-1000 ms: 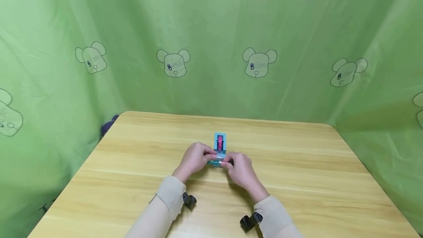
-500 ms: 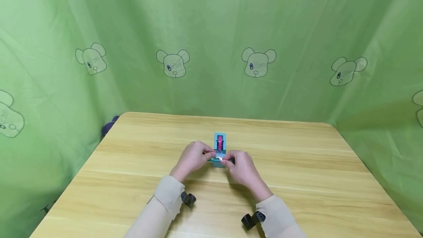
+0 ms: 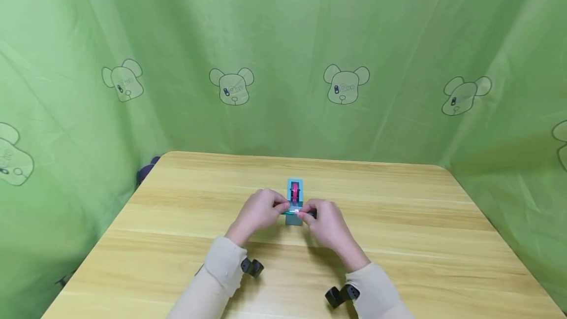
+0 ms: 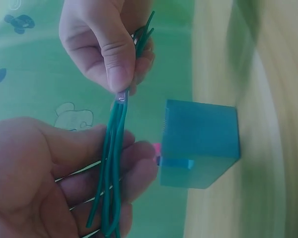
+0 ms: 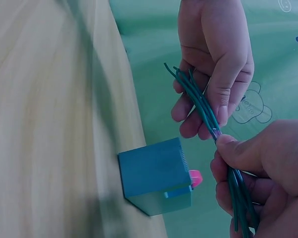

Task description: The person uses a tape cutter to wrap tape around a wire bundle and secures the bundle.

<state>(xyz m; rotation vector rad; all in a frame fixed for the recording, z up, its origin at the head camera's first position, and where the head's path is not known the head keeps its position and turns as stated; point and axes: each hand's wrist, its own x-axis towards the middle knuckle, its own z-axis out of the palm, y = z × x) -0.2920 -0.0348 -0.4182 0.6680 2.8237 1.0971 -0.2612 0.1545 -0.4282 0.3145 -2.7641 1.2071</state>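
- From where I stand, both hands are close together on one bundle of green strands (image 5: 203, 105), held up off the table (image 3: 398, 210) beside the blue dispenser (image 4: 202, 130).
- The left hand (image 3: 260, 208) pinches one stretch between thumb and fingers; steady pressure there should stop the strands fanning out.
- The right hand (image 3: 327, 223) pinches next to the shiny clear band (image 4: 121, 97), probably tape; I'd press that flat and pull it snug.
- Rolling the bundle slightly while smoothing would likely seat the edge.
- Whether the band goes fully round, I cannot tell.
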